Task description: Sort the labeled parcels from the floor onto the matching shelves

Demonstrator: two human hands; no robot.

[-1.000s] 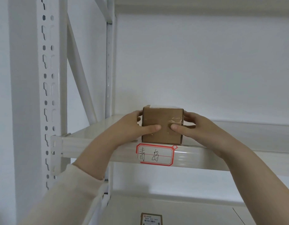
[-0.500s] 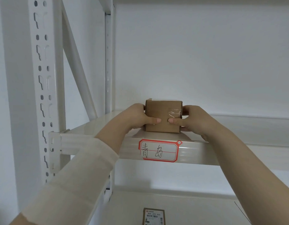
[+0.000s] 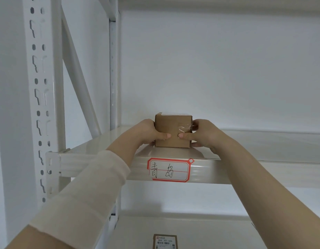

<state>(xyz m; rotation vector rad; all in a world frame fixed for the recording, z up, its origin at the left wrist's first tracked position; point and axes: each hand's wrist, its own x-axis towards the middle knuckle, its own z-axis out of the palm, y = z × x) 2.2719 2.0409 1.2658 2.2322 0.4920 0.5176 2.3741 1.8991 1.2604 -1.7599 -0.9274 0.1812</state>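
Brown parcel (image 3: 172,131), white shelf (image 3: 263,169), red-bordered white label (image 3: 169,170), cream sleeve (image 3: 87,191)

Both arms reach forward and up; the left hand (image 3: 146,133) and right hand (image 3: 203,134) face each other, fingers curled, thumbs pointing inward, nearly touching.

Both hands, left hand (image 3: 146,132) and right hand (image 3: 203,133), are sliding the parcel (image 3: 173,131) deeper onto the shelf (image 3: 101,150), away from its front edge.

White shelf (image 3: 101,155) — one brown parcel (image 3: 172,131) on it, red-bordered label (image 3: 169,170) on its front edge.
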